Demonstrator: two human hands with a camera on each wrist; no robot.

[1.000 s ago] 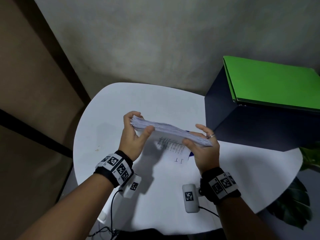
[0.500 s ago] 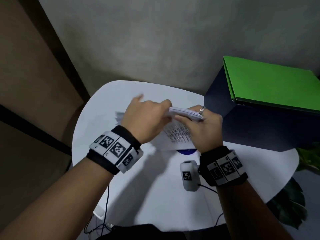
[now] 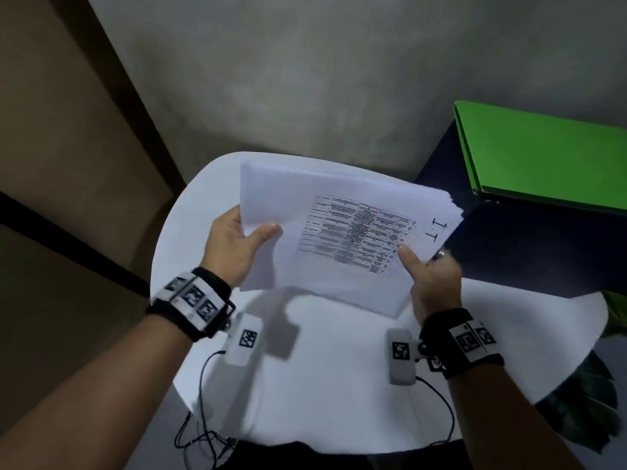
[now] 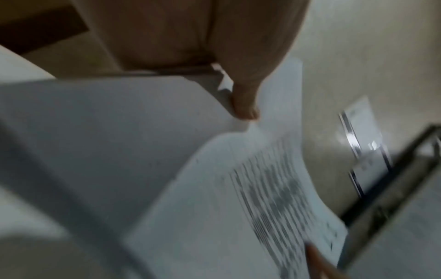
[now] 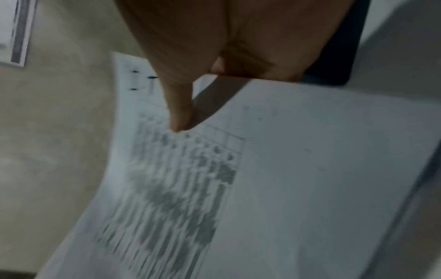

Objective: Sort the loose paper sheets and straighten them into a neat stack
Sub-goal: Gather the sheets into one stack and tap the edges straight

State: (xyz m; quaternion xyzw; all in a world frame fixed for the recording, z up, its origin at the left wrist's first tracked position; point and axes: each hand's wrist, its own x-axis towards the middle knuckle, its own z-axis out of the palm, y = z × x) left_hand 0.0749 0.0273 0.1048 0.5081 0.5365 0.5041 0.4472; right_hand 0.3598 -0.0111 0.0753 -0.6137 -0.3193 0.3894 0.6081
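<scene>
Both hands, the left hand point(image 3: 234, 244) and the right hand point(image 3: 431, 276), pinch the paper sheets point(image 3: 339, 228) above the table point(image 3: 339, 385); far edges seem uneven, so tap them down, loosely gripped.

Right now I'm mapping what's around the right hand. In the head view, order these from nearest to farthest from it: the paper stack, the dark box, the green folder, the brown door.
1. Paper stack: gripped by the right hand.
2. Dark box: just to its right.
3. Green folder: on top of the box, farther back.
4. Brown door: far left, across the table.
</scene>
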